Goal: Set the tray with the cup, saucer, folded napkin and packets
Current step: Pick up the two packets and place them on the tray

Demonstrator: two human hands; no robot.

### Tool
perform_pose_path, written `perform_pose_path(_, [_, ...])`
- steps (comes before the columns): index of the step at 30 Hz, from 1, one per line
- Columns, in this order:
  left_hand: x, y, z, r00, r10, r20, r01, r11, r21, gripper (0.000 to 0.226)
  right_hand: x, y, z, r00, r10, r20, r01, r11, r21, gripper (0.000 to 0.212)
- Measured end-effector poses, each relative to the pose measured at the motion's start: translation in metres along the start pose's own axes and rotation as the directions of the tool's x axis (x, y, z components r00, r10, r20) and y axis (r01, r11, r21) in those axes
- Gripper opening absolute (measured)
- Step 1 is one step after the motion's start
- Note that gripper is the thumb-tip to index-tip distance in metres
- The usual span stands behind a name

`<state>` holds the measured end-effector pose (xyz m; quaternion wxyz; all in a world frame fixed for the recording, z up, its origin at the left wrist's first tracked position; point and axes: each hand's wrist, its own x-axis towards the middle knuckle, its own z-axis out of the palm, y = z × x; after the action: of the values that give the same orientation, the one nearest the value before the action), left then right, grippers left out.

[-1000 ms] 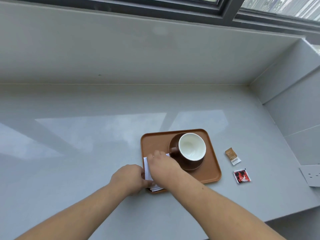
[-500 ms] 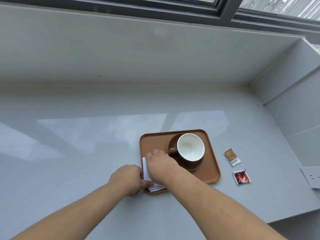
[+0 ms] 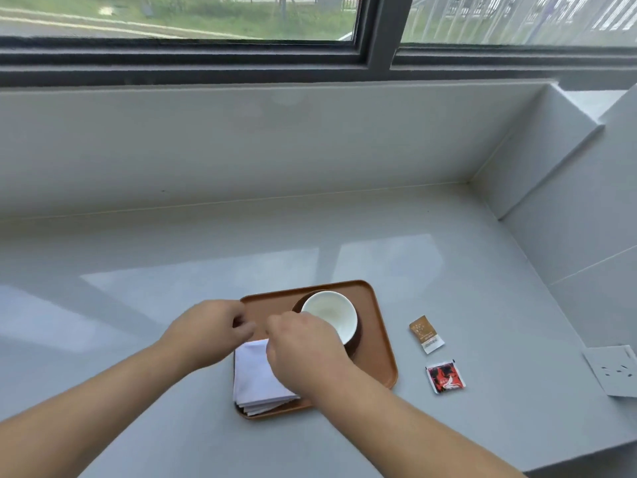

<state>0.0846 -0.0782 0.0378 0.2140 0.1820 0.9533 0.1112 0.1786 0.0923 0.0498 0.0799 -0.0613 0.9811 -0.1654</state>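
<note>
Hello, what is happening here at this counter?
A person is setting a brown tray. A white cup on a dark saucer and a folded white napkin are on it. Both hands, left hand and right hand, hover over the napkin. The brown packet and red packet lie on the counter.

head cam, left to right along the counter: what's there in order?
left hand → folded napkin → right hand → cup → brown packet → red packet → wall socket plate. The tray spans napkin to cup, so it is left out of the order.
</note>
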Motion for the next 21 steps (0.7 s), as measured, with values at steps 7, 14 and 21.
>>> perform_pose_path(7, [0.031, 0.122, -0.002, 0.926, 0.368, -0.091, -0.365, 0.930, 0.039, 0.029, -0.062, 0.150, -0.037, 0.871, 0.452, -0.193, -0.398, 0.879, 0.262, 0.020])
perform_pose_path(14, [0.053, 0.227, 0.062, 0.836, 0.544, 0.067, -0.548, 0.828, 0.116, 0.031, -0.133, 0.241, -0.009, 0.648, 0.758, 0.074, -0.753, 0.622, 0.215, 0.042])
perform_pose_path(21, [0.076, 0.289, 0.129, 0.917, 0.345, 0.201, -0.379, 0.911, 0.164, 0.066, -0.158, 0.255, 0.019, 0.589, 0.796, 0.139, -0.807, 0.569, 0.160, 0.061])
